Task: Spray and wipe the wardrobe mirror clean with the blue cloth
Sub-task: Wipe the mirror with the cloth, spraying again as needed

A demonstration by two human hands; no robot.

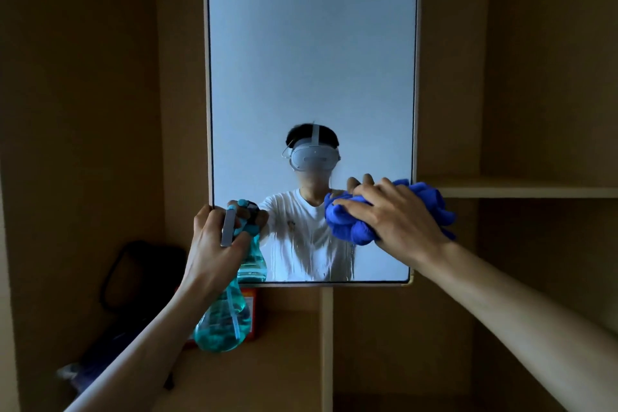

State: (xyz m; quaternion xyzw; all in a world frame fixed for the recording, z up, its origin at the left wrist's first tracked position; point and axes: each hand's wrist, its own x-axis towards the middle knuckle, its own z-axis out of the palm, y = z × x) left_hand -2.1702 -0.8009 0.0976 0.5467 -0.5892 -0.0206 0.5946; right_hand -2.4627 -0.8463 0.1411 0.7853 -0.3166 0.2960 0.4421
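The tall wardrobe mirror (311, 43) fills the centre of the view, with wet streaks running down its lower part. My right hand (398, 214) grips the bunched blue cloth (351, 224) and presses it against the glass near the lower right edge. My left hand (214, 244) grips the neck of a teal spray bottle (224, 321) at the mirror's lower left corner, a finger over the trigger and the nozzle pointing at the glass. The bottle's body hangs below the mirror's bottom edge.
Wooden wardrobe panels surround the mirror. A shelf (521, 190) juts out at the right, level with the cloth. Below the mirror a vertical divider (327, 344) splits two compartments. An orange box (252, 314) stands behind the bottle and a dark bag (133, 277) sits lower left.
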